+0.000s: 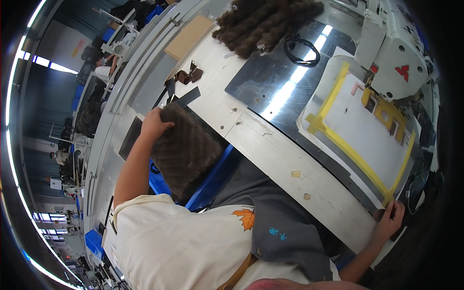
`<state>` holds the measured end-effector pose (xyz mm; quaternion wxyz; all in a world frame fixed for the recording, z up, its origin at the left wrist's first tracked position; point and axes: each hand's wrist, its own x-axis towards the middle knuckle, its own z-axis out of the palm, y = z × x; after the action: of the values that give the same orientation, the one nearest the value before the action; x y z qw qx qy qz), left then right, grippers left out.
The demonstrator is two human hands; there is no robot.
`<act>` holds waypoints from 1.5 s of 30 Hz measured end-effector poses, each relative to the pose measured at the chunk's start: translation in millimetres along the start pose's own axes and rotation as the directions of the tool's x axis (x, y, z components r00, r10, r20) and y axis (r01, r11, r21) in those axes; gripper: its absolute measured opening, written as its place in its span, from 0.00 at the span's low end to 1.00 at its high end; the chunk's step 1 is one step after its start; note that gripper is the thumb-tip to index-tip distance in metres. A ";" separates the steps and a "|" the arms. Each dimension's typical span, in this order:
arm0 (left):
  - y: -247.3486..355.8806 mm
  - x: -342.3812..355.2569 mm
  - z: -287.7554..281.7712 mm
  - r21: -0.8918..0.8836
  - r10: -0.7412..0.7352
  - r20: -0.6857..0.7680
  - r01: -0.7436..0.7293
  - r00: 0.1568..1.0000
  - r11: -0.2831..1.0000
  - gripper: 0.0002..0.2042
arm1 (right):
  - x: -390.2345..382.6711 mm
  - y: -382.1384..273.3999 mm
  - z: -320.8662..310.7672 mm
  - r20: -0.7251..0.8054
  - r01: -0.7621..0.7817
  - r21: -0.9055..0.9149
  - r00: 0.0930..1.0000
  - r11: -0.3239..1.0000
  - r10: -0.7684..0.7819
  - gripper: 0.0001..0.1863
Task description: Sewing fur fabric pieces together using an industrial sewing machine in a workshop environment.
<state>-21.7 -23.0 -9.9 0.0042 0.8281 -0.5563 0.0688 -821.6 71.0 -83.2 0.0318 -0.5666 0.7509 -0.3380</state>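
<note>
My left hand (153,124) is closed on the top edge of a brown furry fabric piece (186,145) with a ribbed pile, its thumb lying over the fur. That piece hangs over a blue bin (212,181) between my body and the table. Far to the right, my right hand (390,220) has its fingers curled at the near corner of a white template sheet (355,118) bordered with yellow tape. What its fingertips pinch is partly hidden. The sheet lies under the head of a white sewing machine (394,58).
A fluffy brown fur pile (266,24) lies at the back of the table, beside a coiled black cable (302,52) on a shiny metal plate (270,72). Brown and black scraps (186,77) lie behind my left hand. Other people sit at machines at far left.
</note>
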 end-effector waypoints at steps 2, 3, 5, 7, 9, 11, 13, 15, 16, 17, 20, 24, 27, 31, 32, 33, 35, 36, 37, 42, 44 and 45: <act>3.1 -0.8 -0.8 -0.008 -0.001 0.058 0.002 0.998 1.000 0.23 | 0.2 -2.8 -0.9 0.004 0.007 0.019 1.000 1.000 -0.007 0.10; 4.6 -1.8 -1.6 -0.014 -0.004 0.117 0.006 0.993 1.000 0.22 | 0.2 -1.5 -1.8 0.001 0.006 0.018 1.000 1.000 -0.006 0.10; 6.7 -8.3 -0.9 -0.069 -0.008 0.114 0.016 0.993 0.997 0.21 | 0.7 3.1 -2.1 0.009 0.013 0.023 1.000 1.000 -0.014 0.09; 2.5 -16.0 1.5 -0.172 -0.027 0.097 0.043 0.995 0.984 0.19 | 0.5 -1.9 -1.2 0.006 0.002 0.008 1.000 1.000 -0.002 0.09; -14.7 -19.7 11.5 -0.241 -0.028 0.074 0.045 0.997 0.970 0.19 | -0.4 -3.6 -2.4 -0.004 -0.014 -0.013 1.000 1.000 0.014 0.08; -34.4 -23.4 22.4 -0.305 -0.033 0.050 0.047 0.998 0.951 0.19 | -1.9 -3.3 -0.2 -0.001 -0.059 0.047 0.998 0.997 0.059 0.07; -49.1 -28.6 31.2 -0.190 0.015 -0.046 -0.024 0.999 0.982 0.19 | -0.9 0.2 1.0 0.008 -0.046 0.058 0.999 0.997 0.045 0.07; -45.4 -35.1 36.1 -0.224 -0.004 -0.076 -0.013 0.997 0.974 0.19 | -1.4 -0.1 2.8 0.020 -0.035 0.071 0.999 0.997 0.034 0.06; -43.3 -38.5 38.3 -0.257 -0.029 -0.101 0.002 0.994 0.966 0.18 | -1.3 -2.0 4.3 0.009 -0.017 0.077 1.000 0.997 0.016 0.06; -36.3 -40.8 39.4 -0.212 -0.020 -0.145 -0.011 0.989 0.977 0.17 | -0.7 -3.4 4.5 -0.007 0.001 0.081 1.000 0.997 0.000 0.05; -34.0 -43.7 47.1 -0.144 0.024 -0.239 -0.060 0.971 0.988 0.17 | -0.4 -7.4 1.0 0.014 -0.013 0.068 1.000 0.998 0.012 0.04; -21.7 -32.0 64.3 -0.084 0.083 -0.275 -0.111 0.958 0.990 0.16 | -2.7 -8.5 -12.1 -0.031 -0.055 0.038 0.998 0.998 0.056 0.04; -42.0 -39.3 72.1 -0.094 0.085 -0.302 -0.118 0.950 0.988 0.13 | 0.8 -30.4 -10.3 -0.036 -0.042 0.035 0.998 0.998 0.044 0.04; -93.4 -34.7 95.1 -0.243 0.035 -0.240 -0.095 0.970 0.966 0.18 | 11.0 -44.5 4.3 -0.025 -0.020 0.080 0.999 0.997 0.022 0.05; -113.2 -29.6 111.1 -0.222 0.032 -0.278 -0.096 0.960 0.970 0.20 | 14.1 -43.2 8.1 -0.039 0.022 0.074 0.999 0.997 -0.019 0.05; -110.8 -22.8 119.2 -0.229 0.023 -0.278 -0.089 0.960 0.969 0.21 | 15.6 -43.5 9.8 -0.046 0.030 0.053 0.999 0.998 -0.027 0.05; -98.4 -6.1 119.7 -0.041 -0.085 -0.178 0.079 0.980 0.996 0.22 | 5.4 -44.7 -14.8 -0.118 -0.001 0.052 0.993 0.999 0.007 0.05; -90.2 -5.4 122.0 -0.026 -0.089 -0.214 0.086 0.973 0.996 0.20 | 6.4 -46.4 -13.4 -0.103 0.004 0.085 0.995 0.996 0.005 0.05; -8.3 -14.3 68.2 0.102 -0.344 0.134 0.333 0.929 0.938 0.25 | 3.7 -43.4 -15.8 -0.130 -0.027 0.044 0.991 0.999 0.032 0.05; 13.8 -15.3 11.8 0.141 -0.213 0.286 0.179 0.934 0.974 0.29 | 8.0 -46.0 -7.9 -0.095 0.041 0.067 0.995 0.997 -0.034 0.04; -44.3 25.7 48.3 0.184 0.070 0.124 -0.093 0.990 0.978 0.30 | 9.2 -47.0 -8.6 -0.119 0.047 0.051 0.992 0.998 -0.041 0.04; -97.2 46.5 61.1 0.278 0.344 -0.027 -0.324 0.938 0.904 0.31 | 8.3 -45.5 -12.4 -0.112 0.055 0.060 0.992 0.997 -0.048 0.04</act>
<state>91.9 -33.9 -58.2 -0.0990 0.7101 -0.6749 0.1745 -792.1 63.8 -46.2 -0.0009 -0.5649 0.7255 -0.3932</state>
